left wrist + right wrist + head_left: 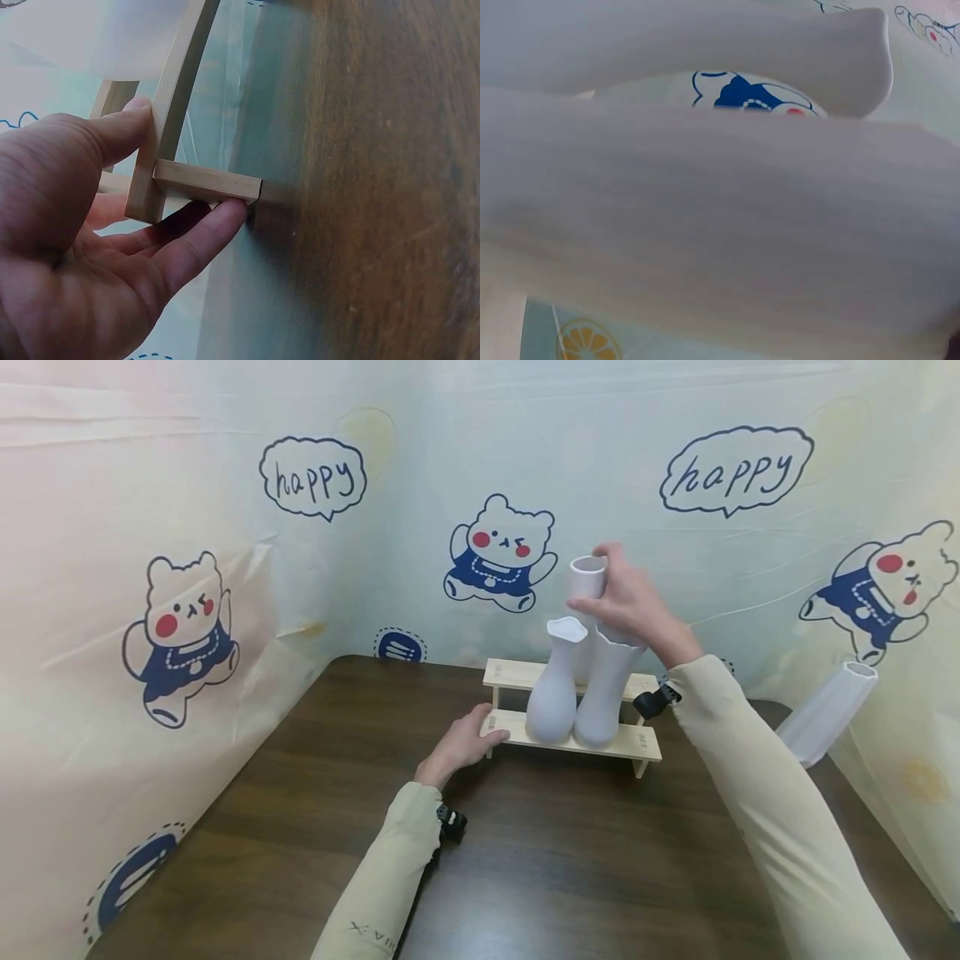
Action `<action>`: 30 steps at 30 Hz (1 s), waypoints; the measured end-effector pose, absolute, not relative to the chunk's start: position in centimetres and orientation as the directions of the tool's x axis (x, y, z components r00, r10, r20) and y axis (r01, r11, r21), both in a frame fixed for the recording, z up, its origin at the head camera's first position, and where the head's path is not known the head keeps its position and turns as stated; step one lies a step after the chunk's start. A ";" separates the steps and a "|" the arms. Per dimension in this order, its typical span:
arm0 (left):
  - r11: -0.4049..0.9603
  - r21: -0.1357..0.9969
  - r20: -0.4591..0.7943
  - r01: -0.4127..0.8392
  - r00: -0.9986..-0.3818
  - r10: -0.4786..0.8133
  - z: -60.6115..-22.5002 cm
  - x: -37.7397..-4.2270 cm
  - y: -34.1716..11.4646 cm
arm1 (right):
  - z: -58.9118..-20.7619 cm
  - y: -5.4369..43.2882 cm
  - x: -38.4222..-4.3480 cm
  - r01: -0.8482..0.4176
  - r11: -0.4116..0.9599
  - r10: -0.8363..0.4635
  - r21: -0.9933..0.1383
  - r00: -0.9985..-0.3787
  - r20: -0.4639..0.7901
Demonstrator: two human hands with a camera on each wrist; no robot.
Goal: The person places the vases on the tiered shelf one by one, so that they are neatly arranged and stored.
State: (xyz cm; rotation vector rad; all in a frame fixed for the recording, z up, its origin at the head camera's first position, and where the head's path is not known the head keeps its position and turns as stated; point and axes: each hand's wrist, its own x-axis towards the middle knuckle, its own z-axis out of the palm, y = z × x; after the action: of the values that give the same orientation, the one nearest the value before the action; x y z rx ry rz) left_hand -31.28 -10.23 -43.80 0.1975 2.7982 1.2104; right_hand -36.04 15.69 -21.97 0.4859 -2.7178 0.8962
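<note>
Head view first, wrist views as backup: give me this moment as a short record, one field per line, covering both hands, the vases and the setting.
Right hand: right hand grips the back vase near its top
Back vase: roughly upright; base hidden behind the front vases
Left hand: left hand holds one end of the wooden stand
Lower shelf: left front vase and right front vase, side by side
Apart: another vase, right side of table
Backdrop: printed cloth
</note>
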 end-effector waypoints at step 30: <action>0.677 0.721 0.017 0.147 -0.981 0.195 -43.8 -31.3 -10.2 | -22.0 11.4 -37.0 -0.451 0.674 -0.290 -0.585 -0.890 0.352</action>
State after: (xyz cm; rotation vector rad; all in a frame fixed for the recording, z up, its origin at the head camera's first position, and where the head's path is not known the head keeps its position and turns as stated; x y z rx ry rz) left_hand -31.25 -10.18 -43.76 0.2874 2.8202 1.2048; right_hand -37.05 11.41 -21.97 0.5976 -2.6588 1.0202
